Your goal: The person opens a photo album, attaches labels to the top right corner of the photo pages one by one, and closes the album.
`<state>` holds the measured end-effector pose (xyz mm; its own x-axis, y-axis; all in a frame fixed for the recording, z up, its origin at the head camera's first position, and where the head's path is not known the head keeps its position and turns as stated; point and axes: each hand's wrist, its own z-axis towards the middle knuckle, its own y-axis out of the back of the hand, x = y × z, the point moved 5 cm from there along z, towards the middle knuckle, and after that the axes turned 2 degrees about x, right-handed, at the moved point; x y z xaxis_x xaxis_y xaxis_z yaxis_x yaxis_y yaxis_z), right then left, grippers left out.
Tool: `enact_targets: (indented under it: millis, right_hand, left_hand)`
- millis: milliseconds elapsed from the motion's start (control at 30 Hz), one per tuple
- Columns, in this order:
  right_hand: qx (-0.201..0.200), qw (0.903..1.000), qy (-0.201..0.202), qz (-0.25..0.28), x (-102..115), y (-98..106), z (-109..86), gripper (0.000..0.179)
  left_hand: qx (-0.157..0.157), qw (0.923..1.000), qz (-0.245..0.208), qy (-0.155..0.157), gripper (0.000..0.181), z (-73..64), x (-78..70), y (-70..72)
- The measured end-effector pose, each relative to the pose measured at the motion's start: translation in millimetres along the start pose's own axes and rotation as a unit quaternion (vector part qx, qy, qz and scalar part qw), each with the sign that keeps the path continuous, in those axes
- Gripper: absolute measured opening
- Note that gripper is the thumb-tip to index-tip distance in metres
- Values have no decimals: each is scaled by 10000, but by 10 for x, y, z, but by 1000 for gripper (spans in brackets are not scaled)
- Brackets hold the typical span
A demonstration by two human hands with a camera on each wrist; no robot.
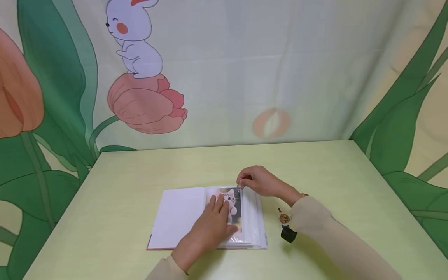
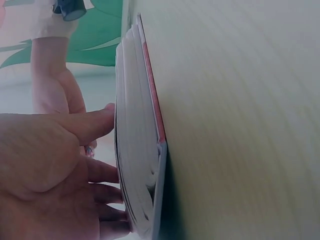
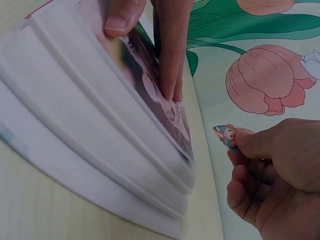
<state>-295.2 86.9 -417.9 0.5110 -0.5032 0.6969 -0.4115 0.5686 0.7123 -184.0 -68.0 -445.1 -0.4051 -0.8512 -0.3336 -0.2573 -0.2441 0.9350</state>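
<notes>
A photo album (image 1: pixel 180 217) lies open on the table, its thick stack of sleeve pages on the right side. On the top page shows a kitten photo (image 1: pixel 235 229) in a clear sleeve, partly covered by my left hand (image 1: pixel 211 227). That hand rests on the page with its fingers straight and thumb spread. At the page's upper right corner, my right hand (image 1: pixel 260 182) pinches a small colourful cartoon sticker (image 3: pixel 226 136) between thumb and index finger. The right wrist view shows the sticker close beyond the photo's corner (image 3: pixel 186 145).
To the right of the album, small cartoon stickers (image 1: pixel 284 218) lie on the pale table (image 1: pixel 115 217), close to my right sleeve (image 1: pixel 315 217). A black wrist device (image 1: pixel 288 235) hangs under that sleeve. Behind the table stands a curtain (image 1: pixel 224 70) printed with tulips and a rabbit.
</notes>
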Motion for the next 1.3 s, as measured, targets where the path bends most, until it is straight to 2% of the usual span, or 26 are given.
enact_targets:
  millis: [200, 433, 1033, 1300]
  right_hand:
    - [114, 9998, -117, -107, -33, -47, 96, 14]
    - [332, 9991, -176, -195, -69, -114, 198, 14]
    - [688, 9963, -448, -251, -126, -204, 281, 16]
    - [747, 9964, -242, -313, -117, -222, 308, 16]
  left_hand:
    - [72, 9999, 72, 27, 78, 9, -28, 13]
    - [11, 10000, 56, 27, 78, -2, -43, 49]
    - [-65, 9999, 113, -29, 78, -27, -33, 35]
    - [-74, 9999, 128, -12, 77, -38, -27, 36]
